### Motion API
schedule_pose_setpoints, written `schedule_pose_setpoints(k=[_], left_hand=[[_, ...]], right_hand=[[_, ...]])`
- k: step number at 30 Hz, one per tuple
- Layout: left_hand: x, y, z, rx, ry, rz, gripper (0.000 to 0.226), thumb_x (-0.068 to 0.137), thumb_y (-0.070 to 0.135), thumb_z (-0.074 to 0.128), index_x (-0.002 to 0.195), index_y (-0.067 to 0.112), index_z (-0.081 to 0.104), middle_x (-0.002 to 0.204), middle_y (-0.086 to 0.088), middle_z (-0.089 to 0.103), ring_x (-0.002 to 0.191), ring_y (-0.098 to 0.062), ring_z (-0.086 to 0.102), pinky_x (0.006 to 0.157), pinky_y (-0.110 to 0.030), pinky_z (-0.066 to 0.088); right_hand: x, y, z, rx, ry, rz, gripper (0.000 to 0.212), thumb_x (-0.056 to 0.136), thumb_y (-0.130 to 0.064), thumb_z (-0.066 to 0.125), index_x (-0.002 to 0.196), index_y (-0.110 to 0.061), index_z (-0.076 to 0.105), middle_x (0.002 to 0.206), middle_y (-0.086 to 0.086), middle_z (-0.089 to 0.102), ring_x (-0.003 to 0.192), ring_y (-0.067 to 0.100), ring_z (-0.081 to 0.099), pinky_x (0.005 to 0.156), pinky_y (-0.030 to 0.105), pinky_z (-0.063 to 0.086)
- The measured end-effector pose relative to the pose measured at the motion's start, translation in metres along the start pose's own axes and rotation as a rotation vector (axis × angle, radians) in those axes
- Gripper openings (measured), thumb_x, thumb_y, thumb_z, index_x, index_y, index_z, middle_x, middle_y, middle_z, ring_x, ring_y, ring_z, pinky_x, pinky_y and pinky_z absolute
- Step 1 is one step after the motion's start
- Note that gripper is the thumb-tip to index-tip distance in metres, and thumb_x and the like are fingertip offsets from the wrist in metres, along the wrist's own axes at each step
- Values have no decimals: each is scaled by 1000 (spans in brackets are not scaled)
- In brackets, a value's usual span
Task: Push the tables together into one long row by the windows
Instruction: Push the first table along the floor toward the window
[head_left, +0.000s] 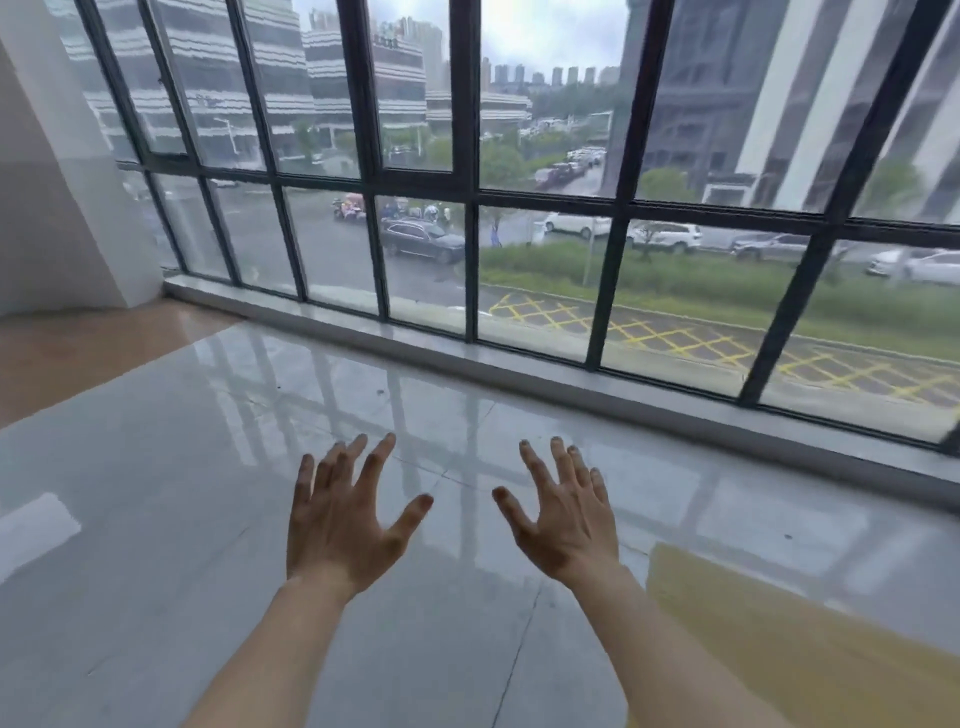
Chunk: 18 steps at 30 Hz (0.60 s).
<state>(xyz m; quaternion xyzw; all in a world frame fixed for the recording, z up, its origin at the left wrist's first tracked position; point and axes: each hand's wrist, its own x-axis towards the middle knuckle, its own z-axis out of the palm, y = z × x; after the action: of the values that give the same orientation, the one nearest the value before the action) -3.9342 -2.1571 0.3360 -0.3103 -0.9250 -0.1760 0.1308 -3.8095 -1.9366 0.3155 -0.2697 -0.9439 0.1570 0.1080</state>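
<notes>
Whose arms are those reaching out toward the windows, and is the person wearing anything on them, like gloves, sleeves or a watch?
They belong to the person wearing the camera. Both the left hand and the right hand are bare, with no gloves, and no rings show from this side. Both forearms are uncovered as far as the bottom edge of the picture, so no sleeve shows. Neither wrist carries a watch or band. The fingernails look short and unpainted.

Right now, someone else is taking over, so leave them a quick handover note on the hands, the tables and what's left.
Left hand: open, fingers spread, held in the air, nothing in its grip.
Right hand: the same, open and empty.
Tables: only a yellow tabletop shows, at the lower right edge under the right forearm; neither hand touches it.
Windows: straight ahead, with bare glossy floor along the sill.
Done: no row by the windows is in view.
Left: likely all the pushing.
</notes>
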Motion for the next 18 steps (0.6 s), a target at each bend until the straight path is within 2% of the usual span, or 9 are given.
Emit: schedule_pose_setpoints(k=[5, 11, 13, 15, 16, 18], left_hand=[[90, 20, 56, -140, -135, 273, 91, 83, 88, 19, 159, 40, 21, 168, 0, 27, 158, -24, 17, 130, -48, -3], [153, 83, 109, -263, -204, 608, 91, 83, 88, 23, 158, 36, 29, 164, -3, 36, 155, -26, 24, 130, -51, 4], [166, 117, 126, -318, -257, 707, 90, 84, 88, 26, 158, 36, 30, 163, -3, 38, 155, -26, 26, 130, -51, 5], [166, 218, 167, -372, -346, 958, 89, 84, 88, 26, 157, 36, 30, 162, -2, 39, 155, -26, 26, 130, -51, 6], [168, 222, 168, -362, -354, 966, 89, 84, 88, 24, 157, 37, 31, 162, -2, 40, 155, -26, 27, 130, -51, 7], [139, 277, 187, -373, -444, 1150, 91, 84, 90, 20, 157, 37, 31, 161, -2, 41, 154, -26, 28, 130, -51, 7]], right_hand=[[24, 22, -1, -58, 68, 306, 79, 98, -78, 21, 165, -41, 5, 176, 4, -1, 162, 25, -4, 131, 47, 0], [11, 60, -13, -84, 177, 641, 79, 96, -80, 20, 165, -43, 6, 176, 2, -2, 162, 23, -5, 131, 47, 0], [0, 78, -18, -93, 218, 751, 80, 95, -80, 19, 165, -43, 6, 176, 2, -2, 162, 23, -4, 130, 47, 2], [-43, 132, -25, -64, 343, 1049, 85, 90, -83, 13, 165, -42, 8, 176, 3, 0, 162, 24, -3, 130, 49, 4], [-46, 135, -25, -74, 345, 1056, 89, 87, -85, 8, 165, -42, 9, 176, 4, 1, 162, 25, -2, 130, 49, 4], [-96, 157, -18, -74, 401, 1244, 93, 83, -86, 2, 165, -42, 8, 176, 6, 2, 162, 25, -1, 130, 49, 4]])
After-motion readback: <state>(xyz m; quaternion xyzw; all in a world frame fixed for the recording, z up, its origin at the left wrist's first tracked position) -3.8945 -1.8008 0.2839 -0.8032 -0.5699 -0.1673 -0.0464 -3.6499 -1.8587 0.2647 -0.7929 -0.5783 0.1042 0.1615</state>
